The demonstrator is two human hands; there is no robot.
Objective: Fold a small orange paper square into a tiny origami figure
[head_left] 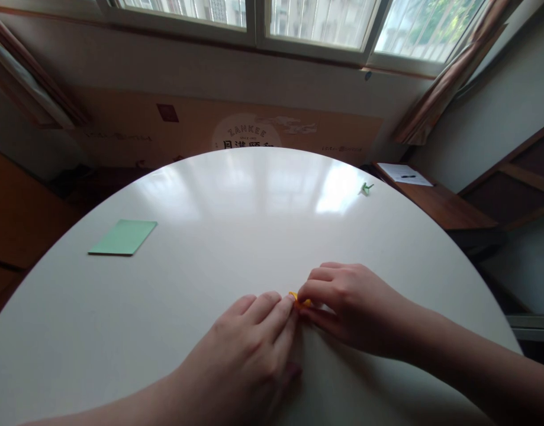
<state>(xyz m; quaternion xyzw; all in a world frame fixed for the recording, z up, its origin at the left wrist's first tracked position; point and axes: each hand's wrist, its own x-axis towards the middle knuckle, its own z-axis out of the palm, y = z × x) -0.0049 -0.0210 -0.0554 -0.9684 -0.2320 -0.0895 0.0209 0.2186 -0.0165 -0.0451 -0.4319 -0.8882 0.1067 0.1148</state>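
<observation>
A small yellow-orange piece of folded paper point(305, 303) is mostly hidden between my hands, low over the middle of the white table. My right hand point(347, 299) pinches it between thumb and bent fingers from the right. From the left, my left hand point(258, 343) meets it with its fingers pressed together, their tips against the paper's left edge. The fingertips of both hands nearly touch. How the paper is folded does not show.
On the round white table point(236, 248), a pale green stack of square paper point(124, 238) lies at the left. A small green folded paper figure point(366, 189) sits near the far right edge. Beyond, a wooden side table point(449, 204) holds a white sheet point(396, 173) and a pen point(408, 176).
</observation>
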